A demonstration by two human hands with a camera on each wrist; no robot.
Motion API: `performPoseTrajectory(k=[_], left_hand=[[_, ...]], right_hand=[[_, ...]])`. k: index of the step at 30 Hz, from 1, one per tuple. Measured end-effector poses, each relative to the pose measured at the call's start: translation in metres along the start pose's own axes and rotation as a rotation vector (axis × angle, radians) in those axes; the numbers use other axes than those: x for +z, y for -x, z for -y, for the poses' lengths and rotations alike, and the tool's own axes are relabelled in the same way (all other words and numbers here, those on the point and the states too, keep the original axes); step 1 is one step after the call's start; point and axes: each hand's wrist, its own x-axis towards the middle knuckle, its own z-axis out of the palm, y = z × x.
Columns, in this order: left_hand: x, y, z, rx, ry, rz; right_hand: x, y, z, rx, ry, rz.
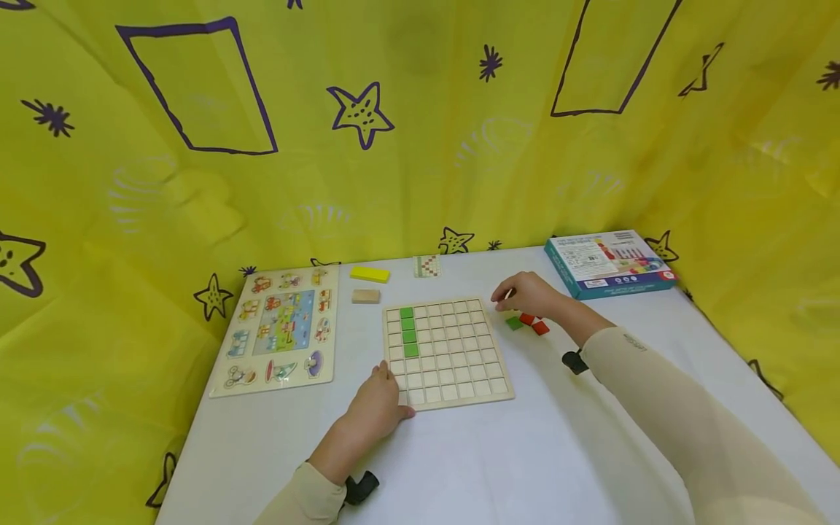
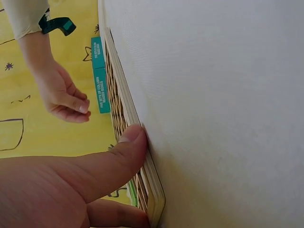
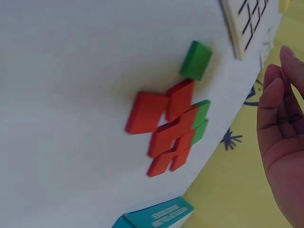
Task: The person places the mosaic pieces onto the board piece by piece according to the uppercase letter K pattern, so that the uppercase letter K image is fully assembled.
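Observation:
A square wooden grid board [image 1: 453, 405] lies on the white table, with several green tiles [image 1: 410, 332] in one column near its left side. My left hand [image 1: 377, 401] holds the board's near left corner, thumb [image 2: 130, 142] along the front edge and fingers at the left side. Above the table, just past the board's right edge, hovers my right hand [image 1: 528, 293], fingers loosely bent and nothing visible between them. Close below it are several red tiles [image 3: 146, 113] and a separate green tile [image 3: 196, 61]. Two more green tiles [image 3: 201, 113] lie against the red ones.
On the left lies a picture puzzle board [image 1: 275, 379]. Behind the grid board are a yellow block [image 1: 370, 274], a plain wooden block [image 1: 365, 296] and a small patterned card [image 1: 427, 266]. A teal-edged box [image 1: 610, 264] stands back right, before a yellow curtain [image 1: 420, 182].

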Motion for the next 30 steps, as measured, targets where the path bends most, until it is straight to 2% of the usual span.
performPoseTrajectory(k=[7, 16, 26, 30], left_hand=[[0.0, 0.001, 0.001, 0.006, 0.005, -0.009], [0.0, 0.0, 0.001, 0.005, -0.001, -0.01], [-0.001, 0.0, 0.001, 0.01, 0.004, -0.008], [-0.001, 0.001, 0.001, 0.012, -0.005, -0.009]], right_hand=[[0.004, 0.006, -0.02, 0.049, 0.049, 0.021], [0.008, 0.007, -0.035, 0.017, 0.108, 0.068], [0.009, 0.007, -0.034, -0.01, 0.152, 0.058], [0.009, 0.008, -0.031, -0.046, 0.158, 0.048]])
